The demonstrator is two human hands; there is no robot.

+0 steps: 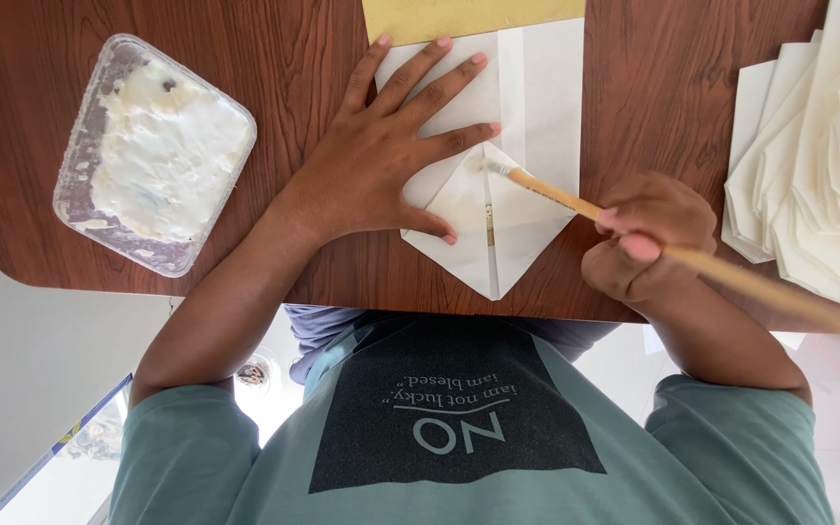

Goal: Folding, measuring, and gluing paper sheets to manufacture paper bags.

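My left hand (376, 160) lies flat with its fingers spread on a folded white paper (527, 117) and presses it to the brown wooden table (274, 87). The paper's lower end is folded into a point facing my body. My right hand (648, 238) is closed round a long wooden brush (556, 194). The brush's bristle tip rests on the paper's folded flap, just right of my left index finger. A wet-looking streak runs down the centre seam of the point.
A clear plastic tray (153, 151) smeared with white paste sits at the left. A stack of folded white papers (809, 165) fans out at the right edge. A tan sheet (469, 15) lies under the paper's far end. The table's near edge runs along my chest.
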